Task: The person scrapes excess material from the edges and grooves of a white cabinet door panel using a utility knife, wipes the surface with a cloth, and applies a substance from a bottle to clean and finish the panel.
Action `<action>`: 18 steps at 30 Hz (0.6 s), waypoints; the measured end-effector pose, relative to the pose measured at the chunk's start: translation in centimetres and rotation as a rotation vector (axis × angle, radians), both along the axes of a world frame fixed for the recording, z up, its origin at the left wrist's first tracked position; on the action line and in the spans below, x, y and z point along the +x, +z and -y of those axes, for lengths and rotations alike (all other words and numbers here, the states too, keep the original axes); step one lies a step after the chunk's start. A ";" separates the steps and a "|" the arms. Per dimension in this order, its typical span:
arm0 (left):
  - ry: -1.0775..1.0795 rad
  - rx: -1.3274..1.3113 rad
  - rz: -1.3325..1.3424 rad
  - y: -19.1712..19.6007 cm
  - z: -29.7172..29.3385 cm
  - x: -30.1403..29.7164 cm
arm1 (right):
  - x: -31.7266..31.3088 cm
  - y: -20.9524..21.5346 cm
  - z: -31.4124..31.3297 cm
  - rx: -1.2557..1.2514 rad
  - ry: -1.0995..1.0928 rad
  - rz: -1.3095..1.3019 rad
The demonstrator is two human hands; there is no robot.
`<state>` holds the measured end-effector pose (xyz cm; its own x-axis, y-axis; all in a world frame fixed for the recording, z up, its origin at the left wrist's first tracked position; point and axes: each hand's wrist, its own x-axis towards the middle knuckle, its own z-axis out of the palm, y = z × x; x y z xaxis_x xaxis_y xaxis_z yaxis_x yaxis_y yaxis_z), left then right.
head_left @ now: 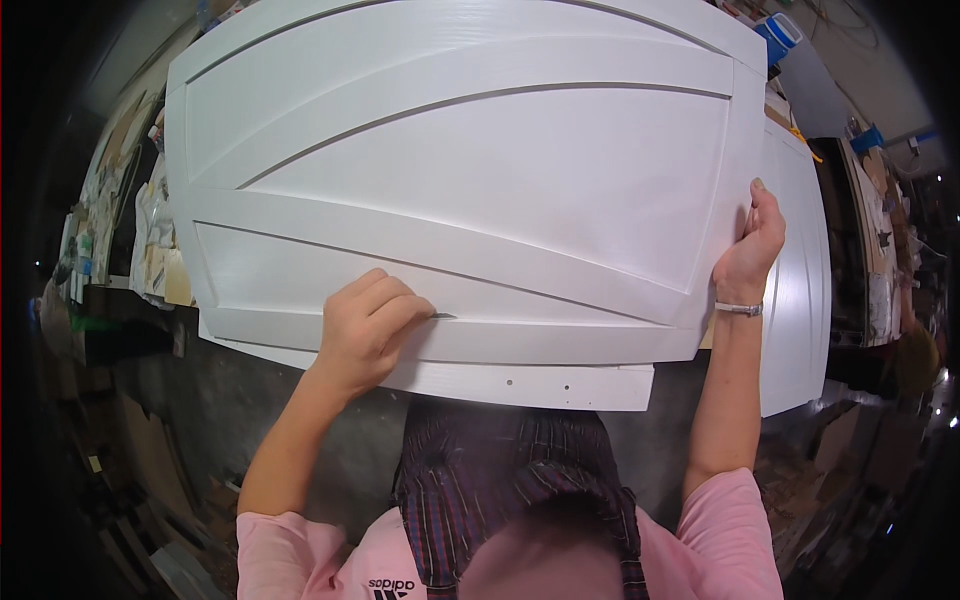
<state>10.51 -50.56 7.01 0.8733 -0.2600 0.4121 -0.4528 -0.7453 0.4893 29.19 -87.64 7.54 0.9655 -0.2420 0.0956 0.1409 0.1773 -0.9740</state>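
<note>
A large white door panel (470, 170) with curved grooves and raised fields fills most of the view, lying flat in front of me. My left hand (368, 325) rests on its near part, fingers closed around a small thin tool whose dark tip pokes out onto a groove. My right hand (750, 250) grips the panel's right edge, thumb up along the side. A metal bracelet circles that wrist. A narrower white board (540, 385) with small holes juts out under the panel's near edge.
A second white panel (800, 300) lies under the first, showing at the right. Cluttered shelves stand at the left (150, 240) and a crowded bench with a blue container (780, 35) at the right. Scraps litter the dark floor (200, 430).
</note>
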 end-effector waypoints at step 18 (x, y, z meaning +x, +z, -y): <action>-0.104 0.198 0.245 -0.8 0.7 -0.3 | 0.6 -0.9 0.8 -0.048 -0.010 -0.018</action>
<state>10.21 -51.27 6.17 0.7191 -0.4387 0.5389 -0.6179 -0.7585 0.2071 29.83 -88.43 6.66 0.9648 -0.2472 0.0899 0.1248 0.1292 -0.9837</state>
